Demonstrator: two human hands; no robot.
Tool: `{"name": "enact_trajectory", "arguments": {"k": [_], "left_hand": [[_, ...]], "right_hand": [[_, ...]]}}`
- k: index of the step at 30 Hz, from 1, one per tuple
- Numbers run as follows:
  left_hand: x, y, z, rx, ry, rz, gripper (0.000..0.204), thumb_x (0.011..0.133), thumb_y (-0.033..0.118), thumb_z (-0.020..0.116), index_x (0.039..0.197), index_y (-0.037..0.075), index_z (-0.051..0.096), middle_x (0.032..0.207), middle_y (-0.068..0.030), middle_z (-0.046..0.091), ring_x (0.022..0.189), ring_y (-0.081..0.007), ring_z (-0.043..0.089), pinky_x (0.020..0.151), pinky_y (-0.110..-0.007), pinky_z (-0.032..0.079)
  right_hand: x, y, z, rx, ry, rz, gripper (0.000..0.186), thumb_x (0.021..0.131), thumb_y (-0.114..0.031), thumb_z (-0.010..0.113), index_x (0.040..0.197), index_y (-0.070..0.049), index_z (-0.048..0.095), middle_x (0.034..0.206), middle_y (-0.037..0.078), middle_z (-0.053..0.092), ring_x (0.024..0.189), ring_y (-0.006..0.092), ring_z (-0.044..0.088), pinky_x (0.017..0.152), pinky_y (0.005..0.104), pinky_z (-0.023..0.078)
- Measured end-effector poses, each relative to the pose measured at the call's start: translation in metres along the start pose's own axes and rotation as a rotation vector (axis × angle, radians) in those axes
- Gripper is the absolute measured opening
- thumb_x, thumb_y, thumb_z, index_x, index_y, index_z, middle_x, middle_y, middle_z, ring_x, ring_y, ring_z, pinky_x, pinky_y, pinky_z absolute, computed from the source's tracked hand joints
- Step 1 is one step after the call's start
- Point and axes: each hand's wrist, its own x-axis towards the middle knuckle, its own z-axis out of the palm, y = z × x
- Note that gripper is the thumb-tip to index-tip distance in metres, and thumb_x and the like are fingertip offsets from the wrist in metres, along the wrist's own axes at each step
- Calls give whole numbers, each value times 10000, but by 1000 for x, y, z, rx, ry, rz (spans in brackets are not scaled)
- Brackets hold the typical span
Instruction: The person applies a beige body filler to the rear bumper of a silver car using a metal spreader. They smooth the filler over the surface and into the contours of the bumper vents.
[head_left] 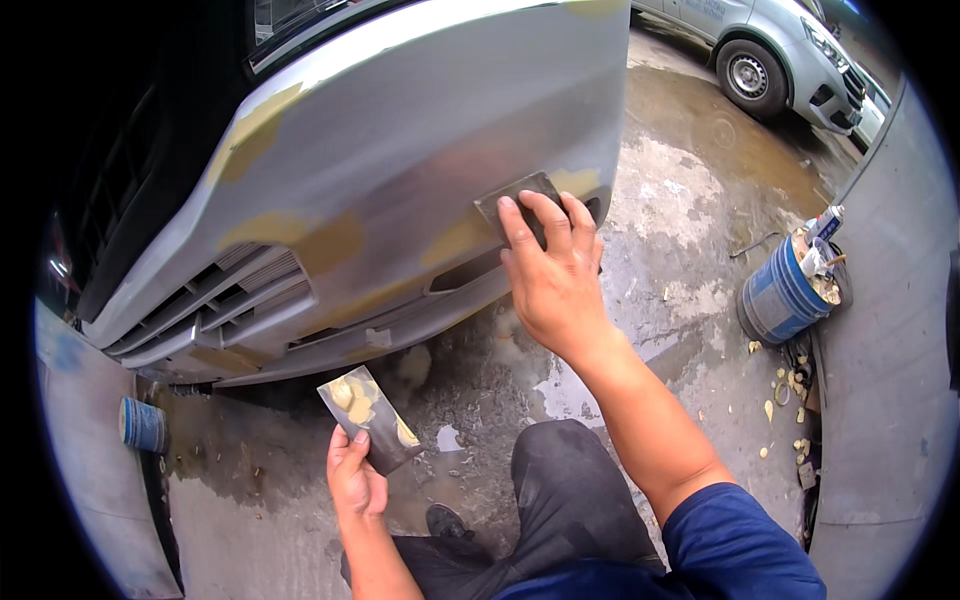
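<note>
A large grey vehicle bumper (pixel 390 190) with yellowish filler patches (pixel 335 243) fills the upper left. My right hand (pixel 556 275) grips a dark flat putty spreader (pixel 541 184) laid against the bumper's right part, beside a small dark opening. Its fingers hide much of the spreader. Lower down, apart from the bumper, my left hand (pixel 357 482) pinches a thin rectangular putty plate (pixel 392 447) between thumb and fingers. Lumps of pale yellow putty (pixel 353 396) sit on the plate's far end, with another smear along its right edge.
At the right stands a blue bucket (pixel 775 296) heaped with putty scraps and a tube, with yellow bits scattered below. A smaller blue can (pixel 143 425) is at far left. Grey panels (pixel 890 350) flank both sides. A silver van (pixel 770 55) is parked behind on wet, stained concrete.
</note>
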Motion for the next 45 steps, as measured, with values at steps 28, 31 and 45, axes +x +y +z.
{"name": "enact_trajectory", "arguments": {"k": [28,31,45], "left_hand": [[-15,-8,39,49,1,300,412,924,11,589,1329,2,515,1283,-89,614,1185,-196,576,1081,-357,399],[-14,-16,42,27,-15,322,358,932,2,589,1286,0,541,1260,-89,625,1174,-185,579,1068,-345,407],[-19,-16,40,111,18,367,349,931,14,614,1272,-29,555,1223,-99,644,1131,-172,595,1035,-324,423]], "right_hand": [[-61,1,-21,97,-244,57,488,840,-104,661,1319,-125,572,1370,106,465,1272,450,381,995,578,376],[-86,-23,-32,313,-355,71,506,822,-100,700,1313,-129,582,1354,105,482,1264,450,395,1007,571,377],[-114,-67,-17,452,-631,-165,457,832,-123,687,1282,-141,612,1317,95,519,1256,441,425,985,541,400]]}}
